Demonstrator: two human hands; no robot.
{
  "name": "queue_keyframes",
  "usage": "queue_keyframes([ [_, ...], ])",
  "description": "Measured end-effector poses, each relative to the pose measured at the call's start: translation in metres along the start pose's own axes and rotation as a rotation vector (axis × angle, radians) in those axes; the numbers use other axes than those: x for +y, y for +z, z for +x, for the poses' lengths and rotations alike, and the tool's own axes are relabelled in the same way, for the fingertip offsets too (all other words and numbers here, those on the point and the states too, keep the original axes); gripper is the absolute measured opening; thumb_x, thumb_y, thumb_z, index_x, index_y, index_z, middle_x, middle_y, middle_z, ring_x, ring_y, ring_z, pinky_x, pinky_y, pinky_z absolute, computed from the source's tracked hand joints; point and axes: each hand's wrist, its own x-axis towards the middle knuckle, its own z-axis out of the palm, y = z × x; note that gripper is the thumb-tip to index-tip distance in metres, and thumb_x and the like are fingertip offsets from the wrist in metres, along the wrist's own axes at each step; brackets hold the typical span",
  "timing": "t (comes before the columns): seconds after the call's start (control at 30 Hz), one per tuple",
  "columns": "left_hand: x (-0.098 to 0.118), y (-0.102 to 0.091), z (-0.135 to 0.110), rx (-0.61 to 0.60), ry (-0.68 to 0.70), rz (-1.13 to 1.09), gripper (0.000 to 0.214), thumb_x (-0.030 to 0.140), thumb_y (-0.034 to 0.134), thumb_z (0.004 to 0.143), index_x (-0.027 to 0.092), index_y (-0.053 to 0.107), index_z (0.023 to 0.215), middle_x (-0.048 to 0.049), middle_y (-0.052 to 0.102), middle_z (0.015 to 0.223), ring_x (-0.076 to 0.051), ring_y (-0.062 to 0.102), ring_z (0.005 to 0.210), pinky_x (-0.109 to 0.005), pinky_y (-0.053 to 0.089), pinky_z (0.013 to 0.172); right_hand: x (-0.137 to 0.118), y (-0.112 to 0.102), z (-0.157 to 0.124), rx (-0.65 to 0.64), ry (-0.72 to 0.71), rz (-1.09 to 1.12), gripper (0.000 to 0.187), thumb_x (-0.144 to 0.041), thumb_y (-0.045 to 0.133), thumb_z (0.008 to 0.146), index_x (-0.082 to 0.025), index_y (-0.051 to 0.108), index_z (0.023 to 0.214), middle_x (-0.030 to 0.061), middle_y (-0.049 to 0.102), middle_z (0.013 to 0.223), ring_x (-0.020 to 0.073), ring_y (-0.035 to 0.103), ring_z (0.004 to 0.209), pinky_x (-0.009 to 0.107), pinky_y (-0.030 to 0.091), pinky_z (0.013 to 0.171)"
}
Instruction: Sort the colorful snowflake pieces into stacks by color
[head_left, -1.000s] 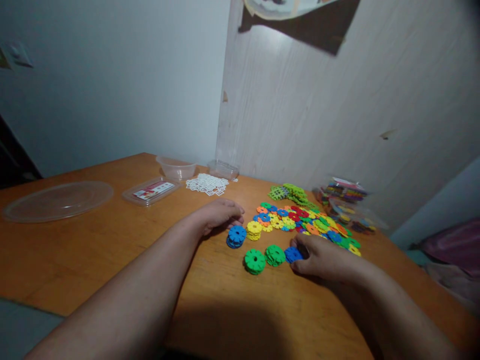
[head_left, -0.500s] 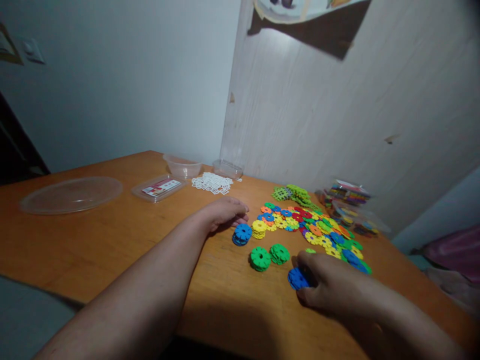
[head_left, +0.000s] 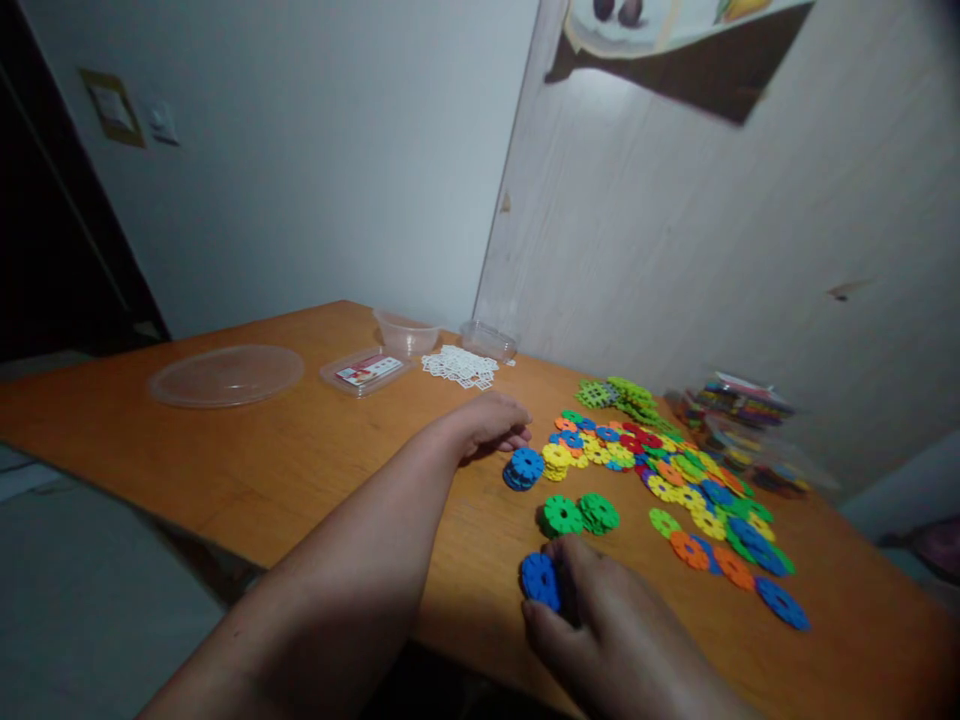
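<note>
The right hand [head_left: 592,610] is low at the near side, thumb and fingers clamped around a short stack of dark-blue, notched plastic discs [head_left: 540,582]. Just beyond, on the smooth orange-brown table [head_left: 360,470], stand two ridged stacks of green notched discs [head_left: 562,515]. The left hand [head_left: 491,425] lies farther off, near a ridged stack of blue flower-shaped discs [head_left: 523,468]; its fingers curl, whether closed I cannot tell.
</note>
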Motion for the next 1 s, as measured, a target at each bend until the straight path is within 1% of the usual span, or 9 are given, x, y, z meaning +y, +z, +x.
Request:
queue_keyframes([
  [0.2, 0.001, -0.001, -0.001, 0.002, -0.007, 0.017, 0.012, 0.025, 0.059, 0.082, 0.013, 0.059, 0.079, -0.0076, 0.068, 0.08, -0.01, 0.062, 0.063, -0.02, 0.049, 0.058, -0.031, 0.017, 0.02, 0.103, 0.037, -0.086, 0.027, -0.048, 0.054, 0.083, -0.021, 0.058, 0.087, 0.0087, 0.07, 0.075, 0.0231, 0.065, 0.07, 0.028, 0.028, 0.053],
  [0.37, 0.002, -0.001, -0.002, 0.001, -0.001, 0.001, 0.012, 0.025, 0.059, 0.083, 0.013, 0.059, 0.079, -0.008, 0.068, 0.08, -0.01, 0.063, 0.063, -0.019, 0.048, 0.056, -0.047, 0.021, 0.034, 0.176, 0.021, -0.157, 0.033, -0.051, 0.045, 0.089, -0.02, 0.057, 0.09, 0.0101, 0.071, 0.081, 0.0251, 0.067, 0.071, 0.028, 0.03, 0.051],
  [0.43, 0.002, -0.001, -0.002, 0.001, 0.002, 0.007, 0.013, 0.025, 0.058, 0.083, 0.013, 0.059, 0.079, -0.0089, 0.069, 0.08, -0.01, 0.063, 0.063, -0.018, 0.048, 0.055, -0.049, 0.02, 0.033, 0.196, 0.02, -0.17, 0.035, -0.052, 0.045, 0.089, -0.02, 0.058, 0.097, 0.0096, 0.071, 0.081, 0.0256, 0.068, 0.07, 0.028, 0.031, 0.051],
  [0.53, 0.003, -0.001, -0.002, -0.002, -0.002, 0.026, 0.013, 0.025, 0.056, 0.083, 0.013, 0.059, 0.079, -0.0092, 0.069, 0.08, -0.01, 0.063, 0.063, -0.018, 0.047, 0.055, -0.048, 0.022, 0.025, 0.225, 0.006, -0.159, 0.037, -0.05, 0.047, 0.089, -0.021, 0.057, 0.11, 0.0083, 0.072, 0.08, 0.0248, 0.068, 0.07, 0.028, 0.035, 0.052],
  [0.63, 0.003, -0.001, -0.002, 0.004, -0.001, 0.024, 0.012, 0.024, 0.056, 0.083, 0.013, 0.059, 0.079, -0.009, 0.069, 0.08, -0.01, 0.064, 0.065, -0.017, 0.048, 0.055, -0.045, 0.028, 0.013, 0.197, -0.102, -0.138, 0.03, -0.043, 0.042, 0.093, -0.026, 0.06, 0.109, 0.0067, 0.072, 0.086, 0.024, 0.069, 0.076, 0.03, 0.043, 0.06],
  [0.73, 0.002, -0.001, -0.002, 0.007, 0.007, 0.008, 0.011, 0.023, 0.056, 0.083, 0.013, 0.058, 0.078, -0.0088, 0.069, 0.08, -0.011, 0.064, 0.066, -0.018, 0.048, 0.056, -0.043, 0.034, 0.005, 0.143, -0.178, -0.166, 0.031, -0.038, 0.038, 0.095, -0.029, 0.064, 0.11, 0.0057, 0.073, 0.088, 0.0241, 0.07, 0.08, 0.032, 0.047, 0.065],
  [0.83, 0.001, -0.001, -0.001, 0.01, 0.006, 0.003, 0.011, 0.023, 0.056, 0.083, 0.013, 0.057, 0.078, -0.009, 0.068, 0.079, -0.012, 0.065, 0.066, -0.018, 0.048, 0.055, -0.042, 0.036, 0.006, 0.144, -0.179, -0.195, 0.034, -0.036, 0.037, 0.096, -0.028, 0.064, 0.115, 0.0068, 0.073, 0.091, 0.0242, 0.07, 0.08, 0.033, 0.05, 0.067],
  [1.0, 0.0, -0.001, 0.001, 0.009, 0.017, 0.007, 0.011, 0.022, 0.054, 0.083, 0.013, 0.058, 0.077, -0.0093, 0.068, 0.08, -0.012, 0.065, 0.066, -0.019, 0.049, 0.056, -0.041, 0.033, 0.014, 0.165, -0.133, -0.19, 0.035, -0.036, 0.037, 0.096, -0.026, 0.064, 0.115, 0.0077, 0.074, 0.091, 0.0233, 0.07, 0.078, 0.032, 0.05, 0.068],
])
